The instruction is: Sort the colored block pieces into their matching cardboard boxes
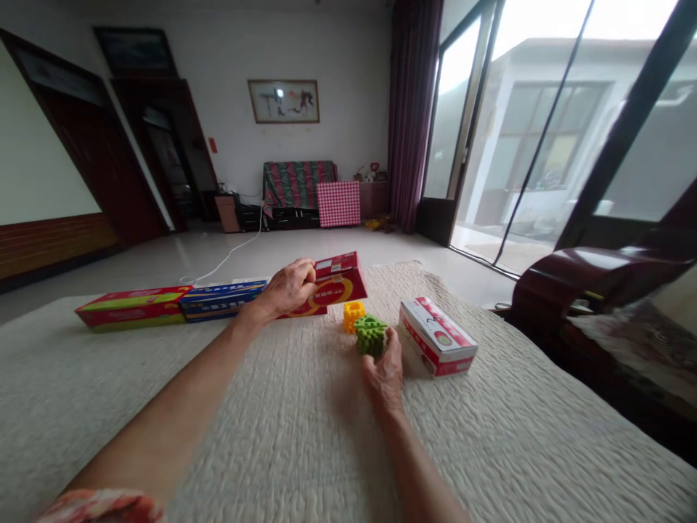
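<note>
Left grip (287, 289): fingers curled over the left part of the red box (337, 290), clasping it; back of the hand uppermost.
Red box: in the left grip, reaching out to its right, tilted. A red edge shows below it — whether the same box or another is unclear.
Right grip (386, 367): closed about the green block (371, 335), thumb on the near side, fingers along the right.
Green block: in the right grip; cube-like, with notched edges, resting on the cream cover (305, 421) as far as can be seen.
Yellow block (353, 317): just beyond the right grip, to its left, close behind the green block; contact between the two unclear.
Red-and-white box (438, 335): near the right grip, on its right, lying flat.
Blue box (221, 299): just left of the left grip, partly hidden by it.
Red-and-green box (133, 309): farther left of the left grip, end to end with the blue box.
Checked cloth (338, 204): well beyond both grips — across the room.
</note>
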Motion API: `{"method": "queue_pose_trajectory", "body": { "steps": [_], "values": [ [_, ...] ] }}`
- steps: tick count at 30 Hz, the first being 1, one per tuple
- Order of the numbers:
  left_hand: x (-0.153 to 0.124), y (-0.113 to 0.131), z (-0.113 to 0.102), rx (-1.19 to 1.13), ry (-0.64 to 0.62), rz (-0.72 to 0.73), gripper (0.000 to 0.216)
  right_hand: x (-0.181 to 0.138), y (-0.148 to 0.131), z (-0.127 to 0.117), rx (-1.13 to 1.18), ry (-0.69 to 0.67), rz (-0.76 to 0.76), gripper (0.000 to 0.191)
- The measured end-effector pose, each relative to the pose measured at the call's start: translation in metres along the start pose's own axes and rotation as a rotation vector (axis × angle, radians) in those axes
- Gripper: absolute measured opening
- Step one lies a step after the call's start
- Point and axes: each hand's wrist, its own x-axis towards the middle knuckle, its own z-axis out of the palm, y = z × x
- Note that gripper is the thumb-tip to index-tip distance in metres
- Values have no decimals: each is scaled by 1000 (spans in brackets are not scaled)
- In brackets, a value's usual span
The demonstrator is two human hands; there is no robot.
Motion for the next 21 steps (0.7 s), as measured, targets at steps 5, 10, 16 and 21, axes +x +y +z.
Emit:
{"method": "queue_pose_trajectory", "body": {
  "steps": [5,10,16,21],
  "values": [
    [-82,4,-12,6,-128,-105,11,2,-26,-11,11,99,-169,68],
    [-127,12,5,-35,-206,-130,13,-14,-63,-13,52,-68,-492,59],
    [-139,19,15,-79,-145,-108,11,-28,-67,-4,70,-399,-593,37],
    [-139,16,13,-120,-139,-129,12,-28,-63,0,101,-429,-488,26]
  ]
}}
